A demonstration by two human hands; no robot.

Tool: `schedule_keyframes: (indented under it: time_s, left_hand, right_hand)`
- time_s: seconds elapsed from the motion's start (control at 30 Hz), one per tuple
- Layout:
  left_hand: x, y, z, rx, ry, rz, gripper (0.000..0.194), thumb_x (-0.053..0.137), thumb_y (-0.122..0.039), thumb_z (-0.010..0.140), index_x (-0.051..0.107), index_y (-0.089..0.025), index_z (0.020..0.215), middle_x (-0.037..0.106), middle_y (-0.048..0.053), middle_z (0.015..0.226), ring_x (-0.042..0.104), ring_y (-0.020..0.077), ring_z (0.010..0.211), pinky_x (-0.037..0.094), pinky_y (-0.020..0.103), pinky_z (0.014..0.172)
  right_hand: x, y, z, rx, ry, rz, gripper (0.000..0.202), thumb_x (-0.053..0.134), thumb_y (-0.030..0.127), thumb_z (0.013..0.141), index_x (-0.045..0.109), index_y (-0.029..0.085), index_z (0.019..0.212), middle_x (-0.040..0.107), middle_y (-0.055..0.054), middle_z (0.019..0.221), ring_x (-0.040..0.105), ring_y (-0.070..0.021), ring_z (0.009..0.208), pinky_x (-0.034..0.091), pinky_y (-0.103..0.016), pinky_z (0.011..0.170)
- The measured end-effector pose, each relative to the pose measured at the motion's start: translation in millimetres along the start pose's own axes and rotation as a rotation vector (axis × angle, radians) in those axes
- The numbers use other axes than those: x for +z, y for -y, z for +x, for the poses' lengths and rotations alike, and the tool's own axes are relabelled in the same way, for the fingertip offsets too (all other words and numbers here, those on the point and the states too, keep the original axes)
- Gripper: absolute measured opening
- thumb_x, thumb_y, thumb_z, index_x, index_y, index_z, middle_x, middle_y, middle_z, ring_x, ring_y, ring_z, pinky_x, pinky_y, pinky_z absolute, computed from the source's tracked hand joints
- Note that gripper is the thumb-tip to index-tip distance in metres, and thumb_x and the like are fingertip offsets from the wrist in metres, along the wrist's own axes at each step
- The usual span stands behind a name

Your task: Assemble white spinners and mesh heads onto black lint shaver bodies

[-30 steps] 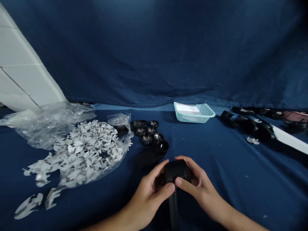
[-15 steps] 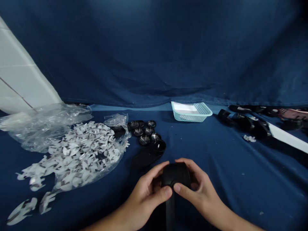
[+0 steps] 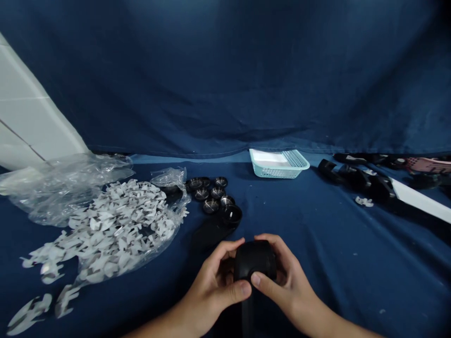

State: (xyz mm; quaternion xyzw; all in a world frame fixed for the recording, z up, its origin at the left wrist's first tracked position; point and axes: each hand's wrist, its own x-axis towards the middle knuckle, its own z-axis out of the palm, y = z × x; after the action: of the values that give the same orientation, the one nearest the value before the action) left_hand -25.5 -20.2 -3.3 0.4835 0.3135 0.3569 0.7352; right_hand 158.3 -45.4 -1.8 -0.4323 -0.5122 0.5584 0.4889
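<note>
housing (image 3: 255, 258), smooth, matte black and round-cornered, clamped between left hand (image 3: 207, 295) and right hand (image 3: 296, 286), equally near both; wider side running left to right, thumbs against the near edge. below, a dark strip (image 3: 247, 319), attachment unclear. off to the left, glossy round cups (image 3: 210, 205) and thin, pale, notched clips (image 3: 120, 220) on crinkled clear film (image 3: 150, 256).

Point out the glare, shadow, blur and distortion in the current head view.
Head view: the clear plastic carries bright glare streaks; the black part between the hands sits so dark that its detail is lost; the dark items at far right look soft; the white strip stretches toward the frame edge, probably lens distortion.
</note>
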Motion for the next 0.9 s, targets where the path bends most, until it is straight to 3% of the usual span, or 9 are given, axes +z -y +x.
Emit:
schedule_keyframes:
  time_s: [0.3,0.67,0.9]
  left_hand:
    - [-2.8,7,0,0.023,0.031,0.013,0.058,0.077,-0.036,0.079,0.050,-0.028,0.130,0.060,0.007,0.120,0.055,0.0282,0.114,0.039,0.043,0.098]
    - [-4.6,1,1,0.014,0.029,0.054,0.061,0.078,-0.038,0.077,0.051,-0.026,0.130,0.060,0.008,0.120,0.055,0.0288,0.114,0.040,0.042,0.097]
    - [-4.0,-8,4,-0.038,0.070,0.023,0.061,0.078,-0.042,0.076,0.054,-0.028,0.130,0.059,0.008,0.128,0.052,0.0318,0.120,0.040,0.043,0.099]
  right_hand:
    - [-1,-4,-3,-0.001,0.007,0.039,0.045,0.072,0.030,0.083,0.045,0.029,0.119,0.058,-0.002,0.107,0.059,-0.0181,0.096,0.050,-0.029,0.081]
    - [1,-8,-3,-0.002,0.010,0.083,0.045,0.071,0.031,0.084,0.043,0.031,0.119,0.056,-0.002,0.108,0.059,-0.0165,0.093,0.050,-0.027,0.079]
    - [5,-6,1,-0.054,-0.128,-0.041,0.045,0.074,0.034,0.076,0.046,0.028,0.111,0.057,0.000,0.098,0.058,-0.0178,0.090,0.050,-0.027,0.079]
